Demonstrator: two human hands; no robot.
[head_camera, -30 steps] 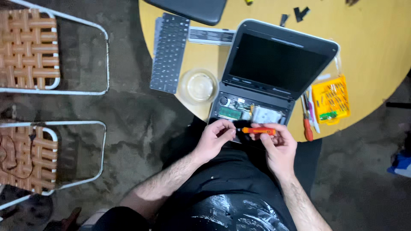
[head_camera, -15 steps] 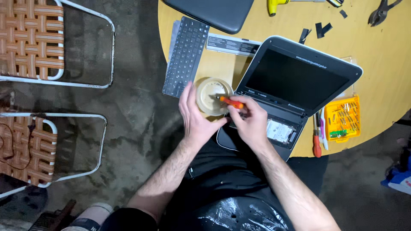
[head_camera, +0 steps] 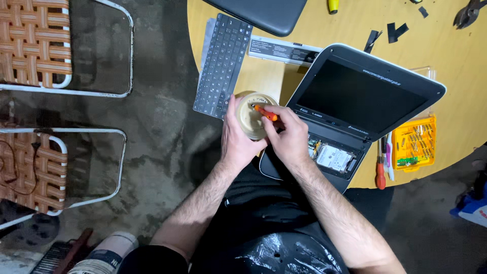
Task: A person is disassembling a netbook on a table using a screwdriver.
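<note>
1. A small round clear dish [head_camera: 252, 115] sits at the near edge of the table, between the loose keyboard [head_camera: 223, 65] and the open laptop [head_camera: 355, 111]. Its contents are too small to make out.
2. A yellow bit case [head_camera: 413, 143] lies right of the laptop with its tray of small bits showing; a red-handled tool [head_camera: 380, 175] rests just beside it.
3. The left hand [head_camera: 238, 139] cups the dish from the near-left side, fingers curled against its rim.
4. The right hand [head_camera: 289, 134] pinches a small orange-handled screwdriver [head_camera: 266, 112], fingers closed round it, the tip held over the dish.
5. The round wooden table [head_camera: 456, 76] also carries a dark closed laptop [head_camera: 264, 12], a long battery pack [head_camera: 284, 49] and black scraps [head_camera: 395, 31].
6. The laptop's base is stripped, its hard drive [head_camera: 335, 157] and circuit board bare.
7. The floor [head_camera: 162, 127] is rough grey concrete; two woven-strap folding chairs [head_camera: 33, 43] stand at left.
</note>
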